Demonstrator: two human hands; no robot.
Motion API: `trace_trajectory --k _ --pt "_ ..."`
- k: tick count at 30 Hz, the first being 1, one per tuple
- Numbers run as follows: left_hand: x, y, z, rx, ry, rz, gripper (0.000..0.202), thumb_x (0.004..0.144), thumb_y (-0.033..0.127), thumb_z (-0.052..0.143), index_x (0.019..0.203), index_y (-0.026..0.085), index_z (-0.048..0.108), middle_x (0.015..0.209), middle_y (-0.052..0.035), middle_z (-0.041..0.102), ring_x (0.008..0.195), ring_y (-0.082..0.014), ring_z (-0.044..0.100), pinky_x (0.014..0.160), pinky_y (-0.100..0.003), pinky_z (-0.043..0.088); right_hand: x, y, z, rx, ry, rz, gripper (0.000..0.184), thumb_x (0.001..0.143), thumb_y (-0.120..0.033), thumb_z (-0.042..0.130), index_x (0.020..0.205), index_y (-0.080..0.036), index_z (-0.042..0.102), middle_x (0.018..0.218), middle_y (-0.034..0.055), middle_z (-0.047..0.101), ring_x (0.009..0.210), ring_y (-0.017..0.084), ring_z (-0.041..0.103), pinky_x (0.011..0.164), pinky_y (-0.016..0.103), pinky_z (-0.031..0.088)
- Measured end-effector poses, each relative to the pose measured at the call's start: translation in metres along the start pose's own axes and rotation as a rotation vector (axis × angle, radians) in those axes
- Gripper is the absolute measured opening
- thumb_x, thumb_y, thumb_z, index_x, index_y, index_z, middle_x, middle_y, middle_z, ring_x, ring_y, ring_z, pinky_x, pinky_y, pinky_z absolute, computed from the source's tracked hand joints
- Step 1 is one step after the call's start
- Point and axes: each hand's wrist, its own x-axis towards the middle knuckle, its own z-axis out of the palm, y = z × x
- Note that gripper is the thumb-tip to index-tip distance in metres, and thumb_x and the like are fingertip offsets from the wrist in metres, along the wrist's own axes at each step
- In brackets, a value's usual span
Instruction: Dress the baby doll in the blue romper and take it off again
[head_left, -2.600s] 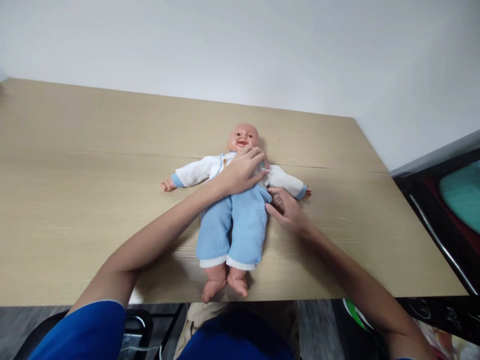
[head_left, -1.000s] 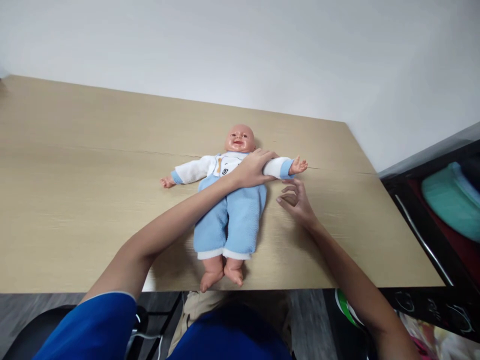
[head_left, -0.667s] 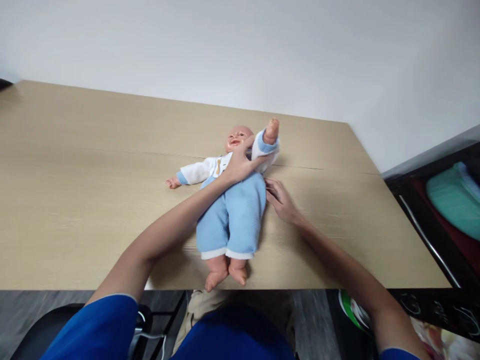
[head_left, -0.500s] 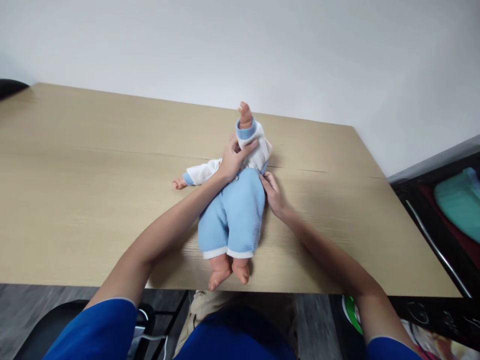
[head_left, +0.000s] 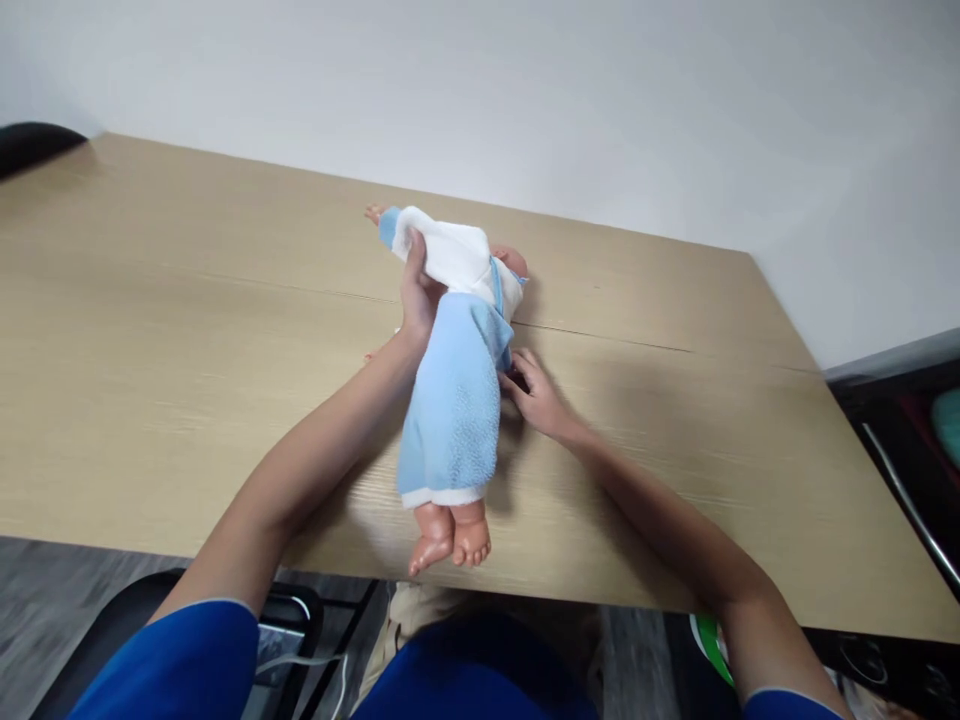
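A baby doll (head_left: 457,400) in blue overalls and a white top lies tilted onto its side on the table, its bare feet toward me. Its head is partly visible at the far end, face turned away. My left hand (head_left: 420,285) is wrapped round the doll's upper body and sleeve, thumb on the white cloth; most of its fingers are hidden. On the other side, my right hand (head_left: 531,392) has thumb and fingers closed at the loose edge of the blue overalls (head_left: 491,330) by the doll's back. The fingertips are partly hidden there.
The doll lies on a wooden table (head_left: 225,400) that meets a pale wall (head_left: 480,100) behind. A black chair (head_left: 112,640) stands below at the left, with a white cable (head_left: 300,660). Dark furniture (head_left: 892,440) stands past the table's right edge.
The doll has rolled from its back onto its side, its raised arm swinging left. My left hand has moved slightly left with it. My right hand stays at the doll's right side.
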Motion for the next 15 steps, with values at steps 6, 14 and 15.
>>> trace_trajectory --k 6,14,15 --pt "0.013 -0.004 -0.017 0.007 0.088 -0.024 0.123 0.078 0.121 0.032 0.153 0.033 0.074 0.109 0.0015 0.091 0.149 -0.0366 0.059 0.121 -0.059 0.047 0.010 -0.007 0.018 0.124 0.109 -0.012 0.051 0.109 -0.081 0.066 0.106 -0.030 0.070 0.140 0.0107 0.068 0.141 0.032 0.064 0.131 0.052 0.053" --pt "0.009 0.005 -0.014 0.148 0.014 -0.016 0.131 0.077 0.122 0.005 0.143 0.038 0.080 0.101 0.0030 0.090 0.135 -0.0337 0.061 0.121 -0.059 0.051 0.050 -0.012 0.040 0.278 0.085 0.056 0.063 0.100 -0.096 0.064 0.104 -0.033 0.056 0.104 0.0029 0.063 0.101 0.027 0.061 0.096 0.040 0.057" --pt "0.002 0.008 -0.014 0.245 -0.021 -0.021 0.125 0.083 0.120 0.009 0.143 0.038 0.080 0.100 0.0034 0.089 0.133 -0.0338 0.062 0.122 -0.059 0.052 0.051 -0.012 0.036 0.261 0.056 0.037 0.063 0.101 -0.095 0.064 0.103 -0.033 0.055 0.101 0.0020 0.061 0.097 0.027 0.059 0.092 0.040 0.056"
